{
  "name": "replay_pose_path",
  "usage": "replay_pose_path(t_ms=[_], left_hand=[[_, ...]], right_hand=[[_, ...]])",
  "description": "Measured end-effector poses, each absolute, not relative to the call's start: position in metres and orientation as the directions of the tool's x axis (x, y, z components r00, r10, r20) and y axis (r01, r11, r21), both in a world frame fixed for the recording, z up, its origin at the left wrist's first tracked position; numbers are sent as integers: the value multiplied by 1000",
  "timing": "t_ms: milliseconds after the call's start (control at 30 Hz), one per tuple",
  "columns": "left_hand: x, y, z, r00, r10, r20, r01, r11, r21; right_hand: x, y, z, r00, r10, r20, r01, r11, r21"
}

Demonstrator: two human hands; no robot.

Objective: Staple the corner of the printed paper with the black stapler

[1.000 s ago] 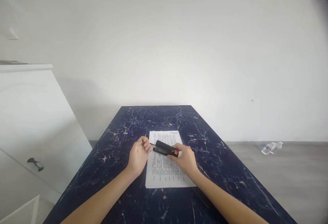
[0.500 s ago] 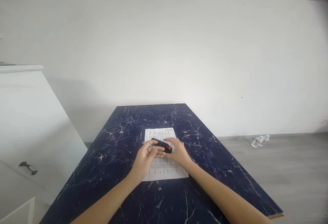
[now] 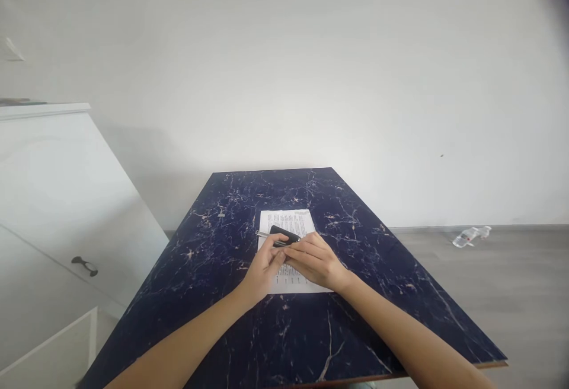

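Observation:
A black stapler (image 3: pixel 281 234) sits over a printed sheet of paper (image 3: pixel 287 222) on the dark blue marbled table (image 3: pixel 222 223). A thin metal strip sticks out of its left end. My right hand (image 3: pixel 315 260) is wrapped over the stapler's near end, hiding its orange part. My left hand (image 3: pixel 265 268) touches the stapler from the left, fingers pinched at the metal strip. Both hands meet over the middle of the paper.
A white cabinet (image 3: pixel 53 199) with a dark handle (image 3: pixel 84 266) stands to the left of the table. A clear plastic bottle (image 3: pixel 470 236) lies on the grey floor at the right, near the white wall.
My left hand has moved right from beside the paper onto the stapler. My right hand has slid further over the stapler, covering its orange part. The camera view shifted slightly.

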State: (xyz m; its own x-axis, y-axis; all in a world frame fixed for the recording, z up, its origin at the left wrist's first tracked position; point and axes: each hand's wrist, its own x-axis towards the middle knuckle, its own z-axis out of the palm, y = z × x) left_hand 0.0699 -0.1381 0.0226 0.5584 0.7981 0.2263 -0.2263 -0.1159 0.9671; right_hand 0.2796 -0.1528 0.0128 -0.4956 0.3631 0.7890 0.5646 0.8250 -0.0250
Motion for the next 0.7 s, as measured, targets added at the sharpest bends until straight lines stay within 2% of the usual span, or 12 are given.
replay_pose_path(t_ms=[333, 500, 700], left_hand=[[65, -146, 24, 502, 808, 310, -63, -323, 944], [62, -142, 18, 586, 716, 379, 20, -480, 877], [63, -140, 15, 653, 643, 399, 59, -568, 821]], right_hand=[[267, -160, 24, -506, 343, 791, 579, 815, 17], [267, -156, 18, -469, 326, 821, 598, 801, 24], [274, -152, 14, -489, 306, 817, 520, 854, -8]])
